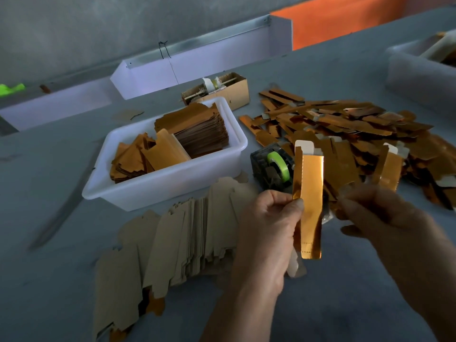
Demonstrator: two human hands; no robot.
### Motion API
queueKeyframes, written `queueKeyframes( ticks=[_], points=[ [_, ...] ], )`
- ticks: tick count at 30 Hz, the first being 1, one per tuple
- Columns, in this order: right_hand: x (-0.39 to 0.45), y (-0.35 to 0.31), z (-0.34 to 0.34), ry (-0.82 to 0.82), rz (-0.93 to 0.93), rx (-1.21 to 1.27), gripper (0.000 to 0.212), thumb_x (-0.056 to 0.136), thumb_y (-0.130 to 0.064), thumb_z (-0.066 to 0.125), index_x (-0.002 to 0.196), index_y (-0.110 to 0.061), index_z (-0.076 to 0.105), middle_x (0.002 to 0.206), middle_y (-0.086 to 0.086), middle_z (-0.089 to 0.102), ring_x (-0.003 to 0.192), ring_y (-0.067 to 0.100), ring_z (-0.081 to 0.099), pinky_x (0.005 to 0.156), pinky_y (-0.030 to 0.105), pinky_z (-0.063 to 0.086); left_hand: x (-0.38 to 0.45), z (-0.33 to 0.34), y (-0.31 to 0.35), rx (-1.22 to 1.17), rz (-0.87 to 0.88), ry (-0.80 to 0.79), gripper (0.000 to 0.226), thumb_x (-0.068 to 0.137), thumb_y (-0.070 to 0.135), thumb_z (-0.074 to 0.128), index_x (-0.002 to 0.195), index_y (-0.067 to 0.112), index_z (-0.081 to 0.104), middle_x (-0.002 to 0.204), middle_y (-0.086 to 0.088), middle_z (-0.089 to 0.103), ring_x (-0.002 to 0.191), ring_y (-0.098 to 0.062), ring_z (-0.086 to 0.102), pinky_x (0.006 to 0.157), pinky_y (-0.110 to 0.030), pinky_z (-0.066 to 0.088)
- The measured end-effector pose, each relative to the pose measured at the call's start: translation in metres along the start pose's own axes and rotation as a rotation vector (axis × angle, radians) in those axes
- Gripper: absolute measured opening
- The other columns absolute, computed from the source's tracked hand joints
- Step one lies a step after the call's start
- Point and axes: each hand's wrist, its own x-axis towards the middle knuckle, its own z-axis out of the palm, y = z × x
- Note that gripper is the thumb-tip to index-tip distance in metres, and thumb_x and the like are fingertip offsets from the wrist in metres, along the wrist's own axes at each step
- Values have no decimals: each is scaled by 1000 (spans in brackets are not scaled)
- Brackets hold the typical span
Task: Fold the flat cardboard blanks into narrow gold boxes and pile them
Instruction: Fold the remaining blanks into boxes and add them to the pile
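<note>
Work seems about midway: many boxes (345,129) lie piled beyond the hands, many blanks (177,233) wait at left. Left hand (269,218) pinches one half-formed box (309,201) upright; right hand (380,211) is blurred, grip unclear.

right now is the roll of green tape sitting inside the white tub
No, the green tape roll sits in a dark dispenser on the table, outside the white tub and to its right, beside the tub's corner.

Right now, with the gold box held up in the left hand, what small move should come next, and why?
Probably tuck the white top flap shut. The left hand grips the folded gold box upright, its top is open, and the blurred right hand is beside it.
</note>
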Motion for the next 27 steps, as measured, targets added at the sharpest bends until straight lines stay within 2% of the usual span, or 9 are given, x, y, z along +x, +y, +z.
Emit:
queueKeyframes(
  ticks=[2,6,10,12,15,16,18,21,27],
  points=[
    [-1,-8,-6,-83,-4,110,16,65,-33,59,76,-40,68,81,-10,67,71,5,64,54,19,54,-4,-3,3,-25,2,-21,7,90,15,63,83,14,65,64,7,65,48,1,58,45,-10,41],
    [-2,-23,-6,-243,-157,40,26,56,-48,54,77,-46,69,84,-13,68,71,2,63,52,11,50,-11,-5,6,-88,-23,-52,5,87,11,66,83,13,68,81,-5,74,72,-17,72,68,-28,59],
    [-1,-30,-1,-287,-244,-40,28,62,-44,52,85,-48,68,82,-20,68,73,-2,62,52,7,46,-15,-7,8,-51,-31,-72,6,87,11,66,82,14,69,84,-7,74,79,-21,73,77,-36,59],
    [-1,-31,1,-289,-260,-77,28,65,-39,51,87,-48,67,82,-21,68,75,-2,62,53,6,46,-17,-8,9,-42,-31,-71,8,87,10,66,82,15,69,83,-6,75,79,-20,73,77,-36,59],
    [-2,-35,3,-286,-253,-148,30,64,-45,49,88,-53,65,86,-22,66,78,-1,62,57,9,48,-19,-8,11,-45,-21,-80,8,87,10,65,82,13,70,81,-6,75,77,-17,73,72,-29,59],
    [-3,-36,4,-277,-247,-174,31,63,-47,49,91,-54,60,86,-21,66,77,-1,62,58,13,50,-19,-8,12,-44,-15,-84,9,87,10,65,81,13,70,81,-5,75,76,-17,73,70,-26,59],
    [-3,-38,5,-237,-228,-205,28,66,-43,56,93,-46,54,84,-20,68,72,0,64,54,21,50,-21,-8,14,-56,-10,-91,10,88,8,64,81,12,71,79,-5,75,74,-17,73,67,-23,58],
    [-2,-38,5,-197,-206,-255,25,72,-28,67,87,-37,49,81,-25,66,69,-2,64,49,19,46,-22,-8,15,-59,-8,-100,13,87,6,64,79,12,71,78,-7,75,73,-17,73,66,-23,58],
    [-4,-39,7,-192,-176,-305,25,74,-23,70,84,-34,49,82,-29,64,70,-7,62,52,15,43,-23,-13,18,-22,-32,-160,10,89,13,62,87,12,71,83,-3,75,78,-16,73,76,-30,59]
  ],
)
